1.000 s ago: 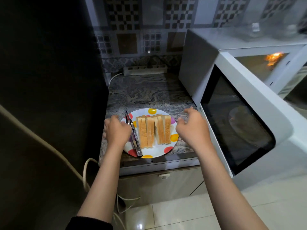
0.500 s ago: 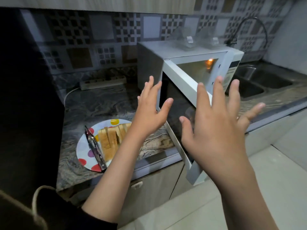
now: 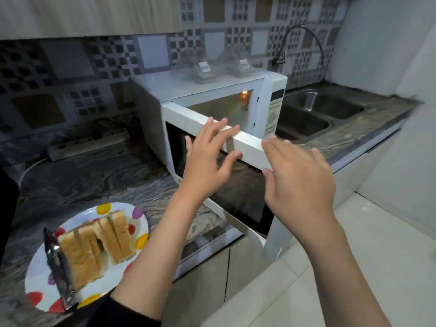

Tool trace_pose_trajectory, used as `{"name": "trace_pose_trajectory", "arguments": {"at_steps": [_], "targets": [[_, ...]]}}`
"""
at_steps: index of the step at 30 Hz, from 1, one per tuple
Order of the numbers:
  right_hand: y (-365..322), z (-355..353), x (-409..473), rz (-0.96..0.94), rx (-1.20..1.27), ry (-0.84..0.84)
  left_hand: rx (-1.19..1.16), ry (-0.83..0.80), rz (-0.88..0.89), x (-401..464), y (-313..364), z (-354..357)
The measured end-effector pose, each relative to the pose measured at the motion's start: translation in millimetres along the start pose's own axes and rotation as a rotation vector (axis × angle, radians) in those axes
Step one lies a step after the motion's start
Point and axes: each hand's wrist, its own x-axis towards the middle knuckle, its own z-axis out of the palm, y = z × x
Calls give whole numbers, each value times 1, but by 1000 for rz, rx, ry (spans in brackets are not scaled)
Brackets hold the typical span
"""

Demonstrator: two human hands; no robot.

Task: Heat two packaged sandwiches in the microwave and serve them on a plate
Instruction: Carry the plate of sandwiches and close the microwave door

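A white microwave [image 3: 165, 95] stands on the counter with its door [image 3: 247, 199] swung open toward me and its inside lamp lit. My left hand [image 3: 210, 159] lies with spread fingers on the outer face of the door near its top edge. My right hand [image 3: 297, 175] is flat and spread at the door's free end, fingertips at the white frame. At the lower left, a polka-dot plate [image 3: 40, 286] carries two unwrapped sandwiches [image 3: 99, 241] standing on edge, with metal tongs [image 3: 59, 267] along their left side.
Two clear empty sandwich packages [image 3: 203, 69] sit on top of the microwave. A power strip [image 3: 89, 145] lies at the back of the marbled counter [image 3: 94, 180]. A steel double sink [image 3: 316, 112] with a dark faucet [image 3: 299, 41] is at the right.
Both hands left the plate, rose with fingers spread, and now rest on the open microwave door. My view turned right, so the plate sits at lower left.
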Motion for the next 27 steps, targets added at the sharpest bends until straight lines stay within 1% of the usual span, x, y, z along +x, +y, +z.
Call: {"name": "trace_pose_trajectory", "arguments": {"at_steps": [3,8,9,10,13,17,21,25,27], "targets": [[46,22,23,-91,84,47,30,111,9,19,-3,34],[118,63,72,-256,250,130,68,308,-48,54,-1,96],[122,71,79,-284,290,142,91,347,-44,57,-4,100],[141,81,91,-310,329,155,123,396,-44,69,-3,117],[155,103,112,-365,410,183,190,466,-77,81,-7,131],[178,135,141,-378,588,196,311,483,-100,98,-12,150],[195,170,177,-425,746,237,447,545,-136,122,-24,163],[200,201,207,-345,875,276,581,603,-136,145,-40,173],[196,215,221,-328,905,345,623,621,-110,156,-51,172]]}}
